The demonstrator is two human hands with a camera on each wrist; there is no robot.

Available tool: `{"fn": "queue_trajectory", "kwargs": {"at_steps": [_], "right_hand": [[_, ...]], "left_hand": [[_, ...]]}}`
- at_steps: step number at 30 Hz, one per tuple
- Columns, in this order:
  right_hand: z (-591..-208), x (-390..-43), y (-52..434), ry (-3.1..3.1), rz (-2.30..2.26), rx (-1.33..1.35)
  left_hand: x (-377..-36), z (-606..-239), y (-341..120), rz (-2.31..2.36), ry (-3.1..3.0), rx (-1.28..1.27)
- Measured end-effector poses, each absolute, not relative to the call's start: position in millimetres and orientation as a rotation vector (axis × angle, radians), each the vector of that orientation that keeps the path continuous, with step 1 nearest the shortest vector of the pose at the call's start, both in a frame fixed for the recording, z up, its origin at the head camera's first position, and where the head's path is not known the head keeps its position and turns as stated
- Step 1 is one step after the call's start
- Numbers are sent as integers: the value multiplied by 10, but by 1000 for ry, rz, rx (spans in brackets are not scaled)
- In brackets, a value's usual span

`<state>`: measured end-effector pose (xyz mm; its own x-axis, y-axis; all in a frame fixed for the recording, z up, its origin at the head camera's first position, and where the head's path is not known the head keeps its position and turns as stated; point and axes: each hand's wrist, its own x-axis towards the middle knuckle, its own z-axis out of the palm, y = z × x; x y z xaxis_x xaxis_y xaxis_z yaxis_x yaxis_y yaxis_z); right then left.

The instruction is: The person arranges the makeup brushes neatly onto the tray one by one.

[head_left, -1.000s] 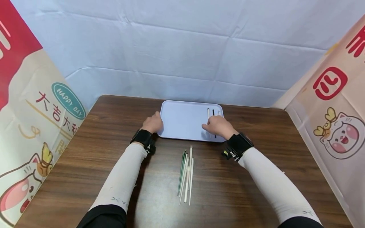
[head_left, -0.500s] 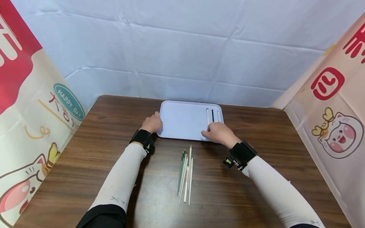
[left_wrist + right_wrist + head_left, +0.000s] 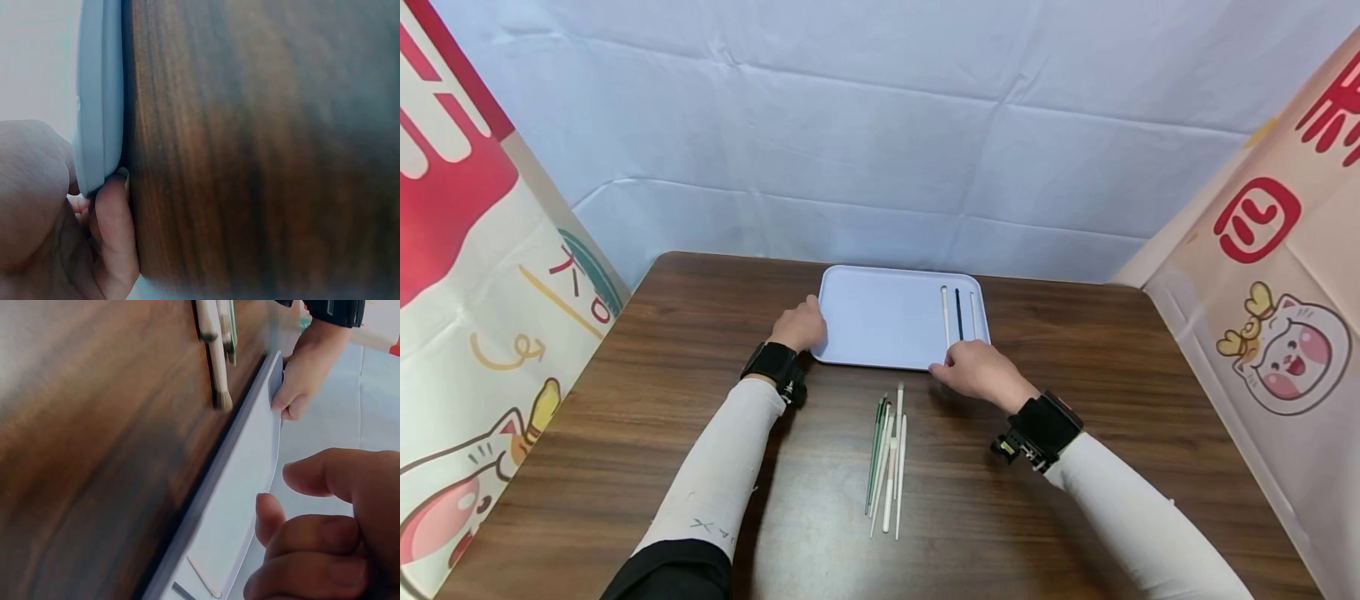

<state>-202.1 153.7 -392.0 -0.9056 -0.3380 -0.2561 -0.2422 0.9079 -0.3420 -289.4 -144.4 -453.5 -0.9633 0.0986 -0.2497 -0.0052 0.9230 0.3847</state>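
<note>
Left hand (image 3: pixel 801 325) curled round the left rim of the pale blue plastic tray (image 3: pixel 880 321); right hand (image 3: pixel 973 371) loosely curled, empty, over its near edge, beyond the brushes (image 3: pixel 887 454) on the brown wooden table (image 3: pixel 662 400). Could jolt tray, rolling three sticks (image 3: pixel 958 315) beyond the fingertips.

Your tray (image 3: pixel 880 321) lies on the bench (image 3: pixel 647 417), toward its far edge. In the tray's right part three brushes (image 3: pixel 958 312) lie side by side. Your left hand (image 3: pixel 800 323) is at the tray's left edge, your right hand (image 3: pixel 973 369) at its near right corner. A bundle of brushes (image 3: pixel 887 454) lies on the bench before the tray, between your forearms.
</note>
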Motion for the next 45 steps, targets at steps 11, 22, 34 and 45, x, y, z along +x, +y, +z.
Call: {"fn": "queue_trajectory", "kwargs": {"at_steps": [11, 22, 34, 45], "right_hand": [[-3941, -1796, 1530, 2725, -472, -415], [-3964, -1620, 1465, 2725, -500, -457], [-4037, -1469, 1369, 2704, -418, -447], [-4058, -1350, 1262, 2700, -343, -476]], "left_hand": [[-2845, -4497, -1438, 568, 2839, 85], [-2841, -4515, -1437, 560, 2850, 87], [-2896, -4573, -1452, 548, 2848, 85], [-2886, -4550, -1446, 550, 2835, 84]]}}
